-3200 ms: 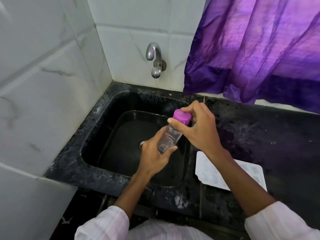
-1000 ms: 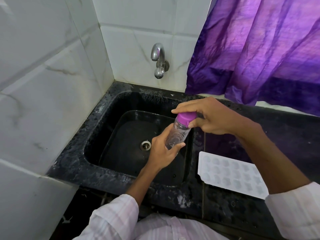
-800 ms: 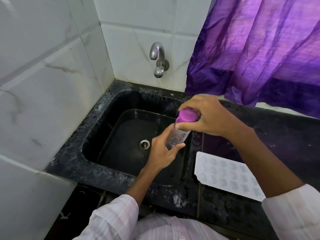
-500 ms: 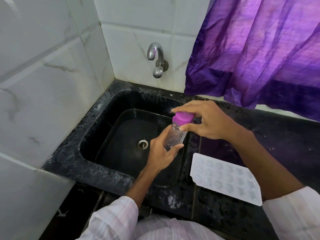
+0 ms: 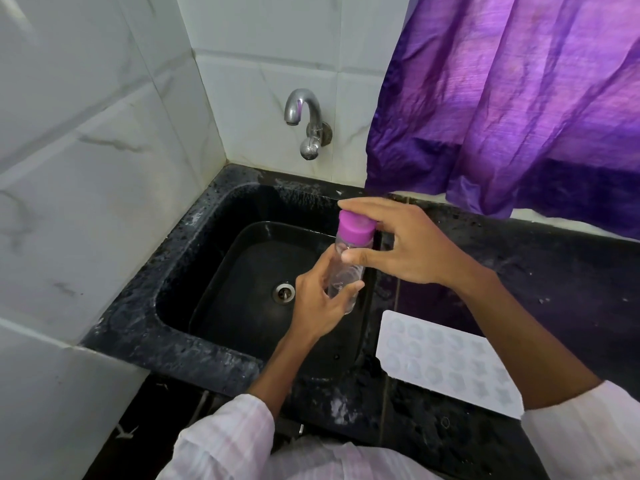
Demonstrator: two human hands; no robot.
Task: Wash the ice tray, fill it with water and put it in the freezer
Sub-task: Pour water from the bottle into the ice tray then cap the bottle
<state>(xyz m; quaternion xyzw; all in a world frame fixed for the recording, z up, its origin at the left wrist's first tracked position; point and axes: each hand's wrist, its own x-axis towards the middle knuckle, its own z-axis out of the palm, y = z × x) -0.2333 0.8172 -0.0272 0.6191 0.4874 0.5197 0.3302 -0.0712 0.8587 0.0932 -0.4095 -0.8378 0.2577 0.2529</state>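
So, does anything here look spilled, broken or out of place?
Nothing spilled or broken. The ice tray lies flat on the counter, only slanted to its front edge. The left hand holds the bottle tilted over the sink; the right hand grips its cap. Whitish marks streak the sink's front rim.

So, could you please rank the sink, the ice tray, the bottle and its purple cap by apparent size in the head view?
Largest to smallest:
1. sink
2. ice tray
3. bottle
4. purple cap
The tray is partly hidden, yet clearly ranks second.
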